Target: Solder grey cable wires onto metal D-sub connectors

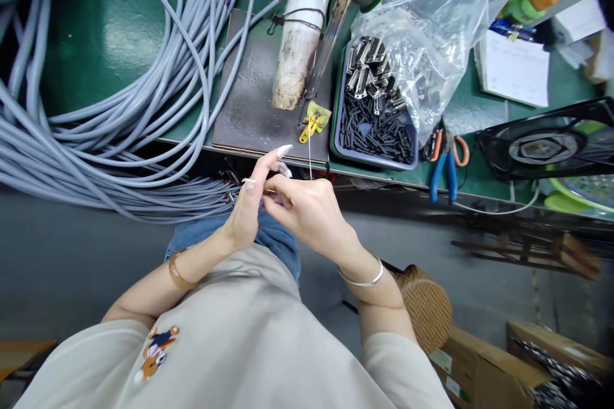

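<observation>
Both hands meet just in front of the bench edge. My left hand (247, 211) is upright with fingers stretched and apart; white wrapping covers several of its fingertips. My right hand (309, 211) is closed, thumb and fingers pinched together against the left hand's fingers. What lies in that pinch is hidden. A thin white wire (309, 156) hangs down from beside a yellow clip-like piece (311, 130) and reaches the back of my right hand; I cannot tell whether it is held. Grey cables (192, 192) with connector ends lie left of my left hand.
A dark board (249, 115) lies on the green bench, under a white wrapped tool (300, 45). To its right stands a blue bin (374, 163) of metal connectors and black pieces, beside a plastic bag (432, 25). Pliers (444, 176), a fan (547, 140) and a stool (426, 313) are further right.
</observation>
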A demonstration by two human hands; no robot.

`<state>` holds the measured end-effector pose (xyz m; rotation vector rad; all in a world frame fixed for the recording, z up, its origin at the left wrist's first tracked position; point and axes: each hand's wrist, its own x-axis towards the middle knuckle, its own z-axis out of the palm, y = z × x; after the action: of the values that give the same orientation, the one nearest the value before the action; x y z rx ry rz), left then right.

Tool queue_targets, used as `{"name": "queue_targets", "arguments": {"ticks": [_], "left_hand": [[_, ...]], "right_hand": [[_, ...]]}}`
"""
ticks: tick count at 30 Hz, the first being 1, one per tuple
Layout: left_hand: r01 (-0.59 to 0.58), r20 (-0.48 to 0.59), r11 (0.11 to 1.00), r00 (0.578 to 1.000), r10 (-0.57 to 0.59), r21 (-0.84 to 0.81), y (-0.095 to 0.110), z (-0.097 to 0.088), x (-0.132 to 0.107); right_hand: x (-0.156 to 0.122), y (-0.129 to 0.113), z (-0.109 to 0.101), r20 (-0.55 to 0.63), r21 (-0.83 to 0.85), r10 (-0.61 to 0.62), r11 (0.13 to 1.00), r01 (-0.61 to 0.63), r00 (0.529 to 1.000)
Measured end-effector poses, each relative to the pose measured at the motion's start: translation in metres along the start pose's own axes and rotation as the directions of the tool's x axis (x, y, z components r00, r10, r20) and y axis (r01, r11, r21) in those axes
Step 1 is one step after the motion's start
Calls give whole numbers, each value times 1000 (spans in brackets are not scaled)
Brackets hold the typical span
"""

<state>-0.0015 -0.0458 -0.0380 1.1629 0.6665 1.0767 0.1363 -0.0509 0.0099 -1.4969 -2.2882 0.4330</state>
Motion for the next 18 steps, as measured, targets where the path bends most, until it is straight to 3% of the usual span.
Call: {"name": "queue_targets", "arguments": {"ticks": [7,9,12,14,16,18], "left_hand": [[99,12,993,995,-99,-65,0,-5,4],[179,90,978,981,-170,-108,4,-12,8],[290,278,950,928,-249,-116,13,-24,14],[315,318,947,905,-282,-57,21,-31,16],[286,287,958,919,-271,-11,27,-37,17],[244,186,969,951,-246,33,31,-43,18]], "right_hand": [[1,1,0,-68,50,1,999,2,998],[-1,0,-9,-78,68,7,998,-2,997],[-7,-5,-32,-47,161,29,987,-21,998],[-14,-9,-48,-22,220,33,975,-27,999],[-20,-7,-62,-77,216,100,973,-82,992],[-23,4,-72,-216,131,224,971,-199,950]]}}
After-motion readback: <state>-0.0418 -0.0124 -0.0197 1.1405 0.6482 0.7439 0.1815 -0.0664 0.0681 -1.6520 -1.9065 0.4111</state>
